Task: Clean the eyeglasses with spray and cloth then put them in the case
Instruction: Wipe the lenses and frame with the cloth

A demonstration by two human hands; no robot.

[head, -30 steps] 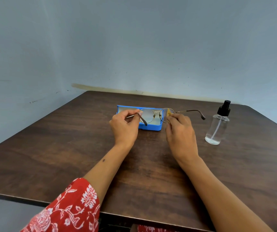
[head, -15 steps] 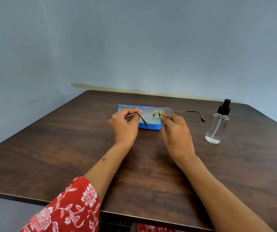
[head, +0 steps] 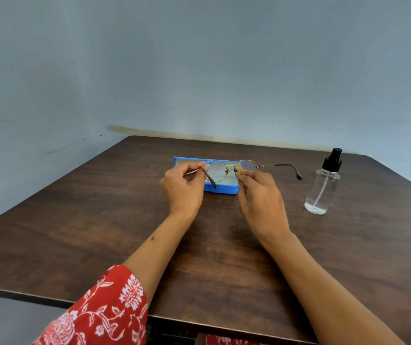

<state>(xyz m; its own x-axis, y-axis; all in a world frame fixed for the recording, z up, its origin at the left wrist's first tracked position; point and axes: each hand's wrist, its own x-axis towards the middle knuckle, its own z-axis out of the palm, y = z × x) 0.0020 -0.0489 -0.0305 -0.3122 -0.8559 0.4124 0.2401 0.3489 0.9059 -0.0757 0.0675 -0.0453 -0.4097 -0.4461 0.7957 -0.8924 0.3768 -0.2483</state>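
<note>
Round metal-rimmed eyeglasses [head: 231,166] are held up above the table with both temples unfolded. My left hand [head: 183,189] pinches the frame at its left hinge. My right hand [head: 261,197] presses a small yellow cloth [head: 239,170] onto the right lens, near the nose bridge. Most of the cloth is hidden by my fingers. An open blue case [head: 220,189] lies on the table right behind the glasses. A clear spray bottle [head: 322,188] with a black pump top stands upright to the right, a hand's width from my right hand.
The dark wooden table [head: 100,232] fills the view, with its front edge close to my body. A grey-blue wall stands behind and to the left of it. A red floral sleeve [head: 105,312] covers my left upper arm.
My right hand with the cloth has slid left across the right lens, from its outer side toward the bridge. The left hand and the glasses have stayed nearly still.
</note>
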